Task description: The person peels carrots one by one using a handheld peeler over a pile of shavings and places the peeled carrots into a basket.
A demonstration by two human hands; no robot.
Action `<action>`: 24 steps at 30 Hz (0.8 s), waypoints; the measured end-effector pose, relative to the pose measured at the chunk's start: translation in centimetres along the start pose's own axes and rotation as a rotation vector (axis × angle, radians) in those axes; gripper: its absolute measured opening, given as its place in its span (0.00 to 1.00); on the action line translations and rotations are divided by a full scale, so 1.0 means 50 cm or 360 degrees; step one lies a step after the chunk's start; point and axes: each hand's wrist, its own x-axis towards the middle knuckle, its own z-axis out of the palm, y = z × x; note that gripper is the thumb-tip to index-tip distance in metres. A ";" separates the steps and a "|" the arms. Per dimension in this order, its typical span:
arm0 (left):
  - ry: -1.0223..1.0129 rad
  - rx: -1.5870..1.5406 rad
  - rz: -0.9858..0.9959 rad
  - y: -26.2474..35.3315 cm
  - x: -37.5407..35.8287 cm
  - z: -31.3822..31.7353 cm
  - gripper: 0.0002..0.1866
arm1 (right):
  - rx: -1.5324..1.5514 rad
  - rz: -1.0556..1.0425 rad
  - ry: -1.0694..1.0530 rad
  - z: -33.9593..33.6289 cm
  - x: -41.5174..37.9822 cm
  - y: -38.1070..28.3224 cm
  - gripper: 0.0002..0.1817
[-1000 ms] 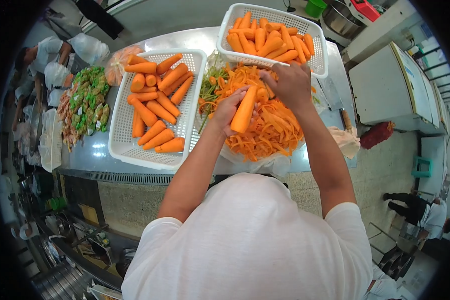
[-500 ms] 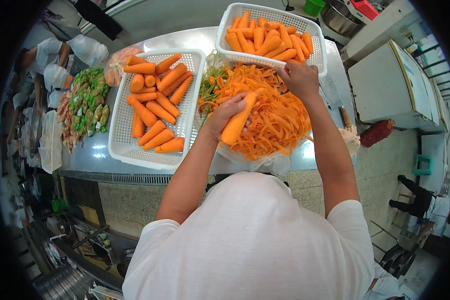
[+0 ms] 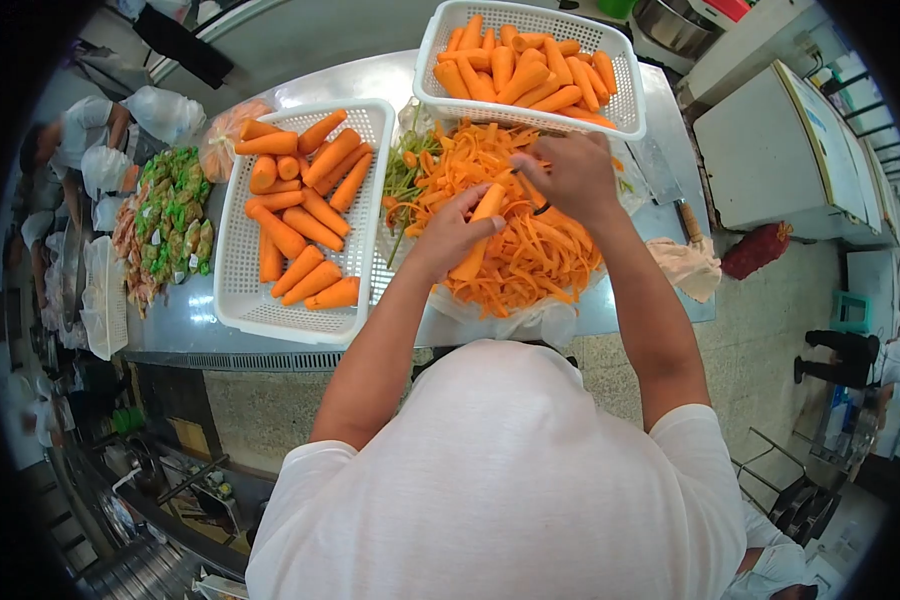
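Note:
My left hand (image 3: 450,235) is closed around a carrot (image 3: 482,222), held at a slant over a heap of orange carrot peelings (image 3: 545,262). Just to the right, my right hand (image 3: 570,175) grips a peeler (image 3: 541,209), whose dark curved end shows below the fingers near the carrot's upper part. Most of its handle is hidden in the palm. The peelings lie on a clear plastic sheet, with green carrot tops (image 3: 400,185) along their left side. Beyond them stands a white basket (image 3: 630,105) of carrots, its near rim close to my right hand.
Another white basket (image 3: 232,290) of carrots stands left on the metal table (image 3: 185,325). Green-and-brown bagged items (image 3: 175,215) lie farther left. A cleaver (image 3: 660,172) and a pale cloth (image 3: 688,265) lie at the right edge. Other people are at both sides.
My right hand has moved from the far basket's near rim down and left toward the carrot, bringing the peeler's dark end into view. The carrot stays in my left hand.

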 end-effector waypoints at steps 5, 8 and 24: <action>0.0063 0.0578 0.0234 -0.012 -0.006 0.005 0.33 | -0.0128 -0.0361 -0.0116 0.011 0.017 -0.013 0.21; 0.0018 0.0163 0.0044 0.014 -0.014 0.004 0.33 | -0.0208 0.0012 -0.0132 0.020 0.031 0.008 0.21; 0.0013 -0.0915 -0.0136 0.012 -0.024 -0.002 0.25 | 0.0000 -0.0079 0.0203 0.013 0.012 -0.022 0.24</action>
